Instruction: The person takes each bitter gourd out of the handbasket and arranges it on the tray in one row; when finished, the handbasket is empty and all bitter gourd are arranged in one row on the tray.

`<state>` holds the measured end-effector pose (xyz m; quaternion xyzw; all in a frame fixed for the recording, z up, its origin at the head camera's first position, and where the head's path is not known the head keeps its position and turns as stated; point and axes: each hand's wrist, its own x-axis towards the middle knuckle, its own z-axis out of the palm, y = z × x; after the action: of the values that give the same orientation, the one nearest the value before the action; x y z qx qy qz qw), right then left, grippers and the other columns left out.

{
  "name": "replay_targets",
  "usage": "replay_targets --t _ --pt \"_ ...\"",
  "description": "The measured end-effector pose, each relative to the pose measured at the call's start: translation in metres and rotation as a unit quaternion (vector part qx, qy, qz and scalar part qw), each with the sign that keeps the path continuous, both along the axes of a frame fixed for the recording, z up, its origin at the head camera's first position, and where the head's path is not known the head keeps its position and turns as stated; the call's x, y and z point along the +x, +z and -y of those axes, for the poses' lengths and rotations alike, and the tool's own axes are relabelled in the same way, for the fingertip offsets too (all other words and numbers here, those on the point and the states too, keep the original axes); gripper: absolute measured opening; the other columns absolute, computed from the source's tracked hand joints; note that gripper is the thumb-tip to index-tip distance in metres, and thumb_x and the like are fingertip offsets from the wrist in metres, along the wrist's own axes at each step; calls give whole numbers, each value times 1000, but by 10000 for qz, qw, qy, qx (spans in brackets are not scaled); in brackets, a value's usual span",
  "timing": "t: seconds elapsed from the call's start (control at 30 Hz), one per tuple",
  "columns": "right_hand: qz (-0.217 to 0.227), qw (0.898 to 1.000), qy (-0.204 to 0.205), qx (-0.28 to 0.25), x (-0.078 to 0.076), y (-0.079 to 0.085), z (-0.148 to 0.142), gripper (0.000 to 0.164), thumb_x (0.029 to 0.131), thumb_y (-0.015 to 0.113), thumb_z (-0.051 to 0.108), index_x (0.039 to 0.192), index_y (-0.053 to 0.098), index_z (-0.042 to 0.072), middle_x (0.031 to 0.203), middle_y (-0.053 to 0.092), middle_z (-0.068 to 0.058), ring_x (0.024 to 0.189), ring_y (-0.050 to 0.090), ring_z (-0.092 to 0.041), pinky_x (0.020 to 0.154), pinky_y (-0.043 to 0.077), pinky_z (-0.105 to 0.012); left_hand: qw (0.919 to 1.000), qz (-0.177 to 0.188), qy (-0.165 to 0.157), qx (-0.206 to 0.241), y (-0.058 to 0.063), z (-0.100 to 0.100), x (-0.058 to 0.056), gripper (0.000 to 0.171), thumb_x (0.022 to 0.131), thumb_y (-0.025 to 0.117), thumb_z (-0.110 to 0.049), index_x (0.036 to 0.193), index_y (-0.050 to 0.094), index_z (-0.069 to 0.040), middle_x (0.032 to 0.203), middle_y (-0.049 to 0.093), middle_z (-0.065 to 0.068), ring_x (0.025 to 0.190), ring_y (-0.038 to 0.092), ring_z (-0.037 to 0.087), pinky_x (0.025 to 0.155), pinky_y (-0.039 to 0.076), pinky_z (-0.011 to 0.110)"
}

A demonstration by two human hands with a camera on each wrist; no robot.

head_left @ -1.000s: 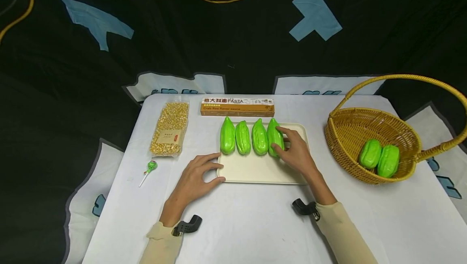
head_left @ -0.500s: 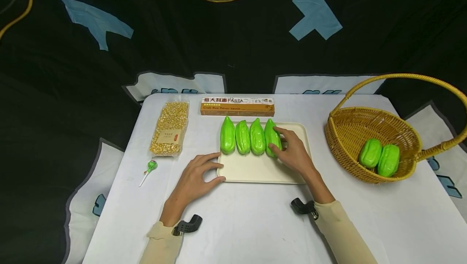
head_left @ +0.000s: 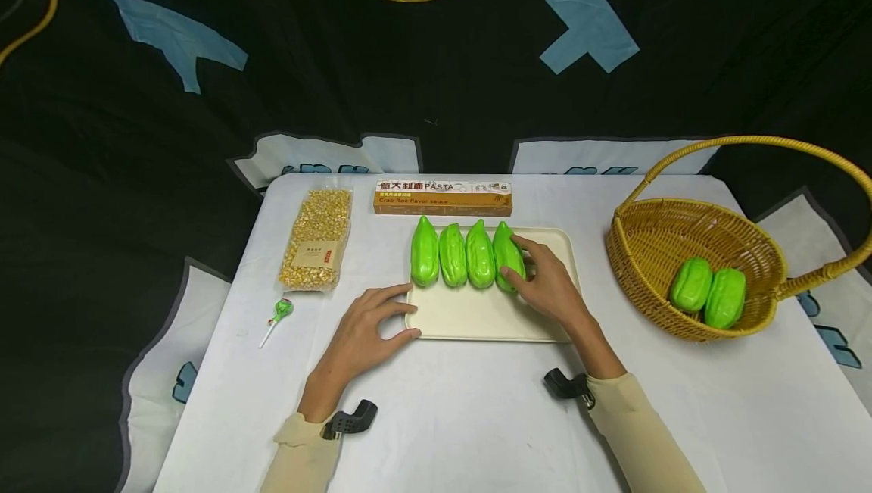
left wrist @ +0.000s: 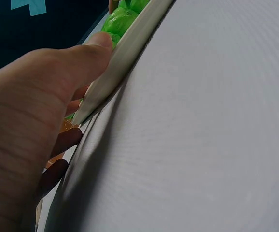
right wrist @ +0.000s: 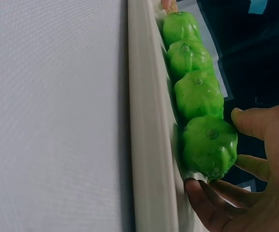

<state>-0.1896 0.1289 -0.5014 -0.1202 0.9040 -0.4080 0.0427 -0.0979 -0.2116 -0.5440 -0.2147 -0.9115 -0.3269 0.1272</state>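
On a cream tray (head_left: 485,323) several bright green, lobed bitter melons (head_left: 453,255) lie side by side. My right hand (head_left: 547,281) holds the rightmost bitter melon (head_left: 507,258), thumb and fingertips on its surface. In the right wrist view the thumb (right wrist: 248,121) is on one side of this bitter melon (right wrist: 209,147) and the fingers curve along the other. My left hand (head_left: 368,334) rests against the tray's left end, fingers spread and nearly straight. In the left wrist view its thumb (left wrist: 101,46) lies on the tray rim (left wrist: 110,79).
A wicker basket (head_left: 633,281) with a tall handle stands on the right, two more green bitter melons (head_left: 708,292) in it. Behind the tray lies a pasta box (head_left: 443,198). To the left are a bag of corn kernels (head_left: 316,235) and a lollipop (head_left: 279,315).
The right hand has slid the rightmost bitter melon slightly left, and the one beside it has shifted left too. During the last half second they stay put. The left hand has not moved.
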Motion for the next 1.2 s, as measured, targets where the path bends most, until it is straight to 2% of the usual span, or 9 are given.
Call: replay_targets --t 0.33,0.53,0.77,0.93,1.2 --pt "29 9998 -153 127 3 3 -8 73 103 75 33 165 42 12 155 53 -25 128 65 -43 97 60 -54 10000 37 6 -18 -2 0 0 39 84 94 -36 118 82 -18 150 65 1 131 61 24 108 49 50" --pt "-76 9999 -127 -80 8 10 -18 72 103 75 27 164 42 9 154 51 -27 128 64 -48 101 59 -58 9999 114 18 -4 -1 0 0 39 85 93 -37 118 82 -19 151 65 0 132 61 24 109 49 50" --pt "-485 9987 -148 -55 15 21 -28 68 103 75 25 162 44 6 155 52 -26 133 61 -46 106 55 -59 9999 119 30 -8 -1 0 0 39 85 93 -36 117 82 -19 150 65 -1 131 61 23 108 49 50" --pt "-713 9969 -231 -253 19 29 -37 65 104 74 22 160 46 5 154 52 -25 134 60 -45 110 53 -58 10000 76 23 -16 -2 0 0 38 85 93 -37 117 82 -19 150 65 0 131 61 24 108 49 50" --pt "-1275 9905 -296 -413 24 41 -50 59 102 75 11 155 52 0 149 56 -27 130 61 -47 107 54 -61 10000 -41 -1 27 -2 0 0 38 83 95 -33 116 82 -18 149 66 2 129 62 24 107 50 51"
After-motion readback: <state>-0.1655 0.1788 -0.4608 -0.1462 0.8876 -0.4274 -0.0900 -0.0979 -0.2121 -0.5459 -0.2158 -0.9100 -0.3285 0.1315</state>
